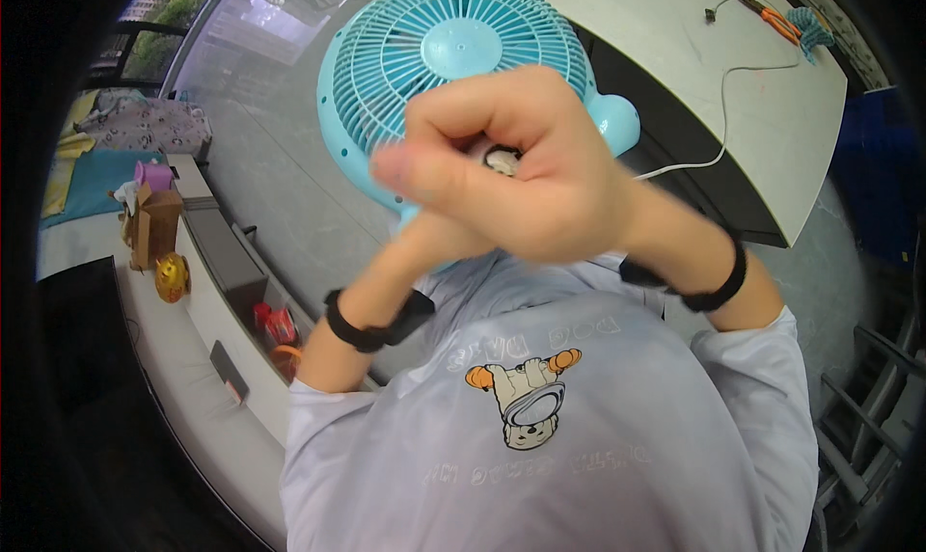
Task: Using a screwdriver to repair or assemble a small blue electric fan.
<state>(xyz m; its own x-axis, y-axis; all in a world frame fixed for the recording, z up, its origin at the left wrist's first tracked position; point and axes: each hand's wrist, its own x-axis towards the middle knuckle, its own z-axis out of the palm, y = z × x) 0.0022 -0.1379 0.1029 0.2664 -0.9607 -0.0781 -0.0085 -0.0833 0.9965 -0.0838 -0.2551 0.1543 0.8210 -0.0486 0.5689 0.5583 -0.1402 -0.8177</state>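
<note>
My right hand (555, 190) is raised close in front of the head view, its fingers curled in and its thumb reaching left. A small cream patch with a dark outline (502, 161) shows in the gap of the curled fingers; I cannot tell whether it is held or lies behind. My left hand (446, 236) is mostly hidden behind the right one, with only its wrist side showing and its fingers out of sight. Beyond both hands stands a light blue fan (461, 49) with a round grille, partly covered by the right hand. Whether either hand touches it cannot be seen.
A white table (666, 31) at the upper right bears orange-handled pliers (772, 20), a teal bundle (808, 31) and a white cable (725, 118). Along the left runs a white cabinet (207, 325) with a cardboard box (154, 226), a gold ornament (173, 277) and an open drawer.
</note>
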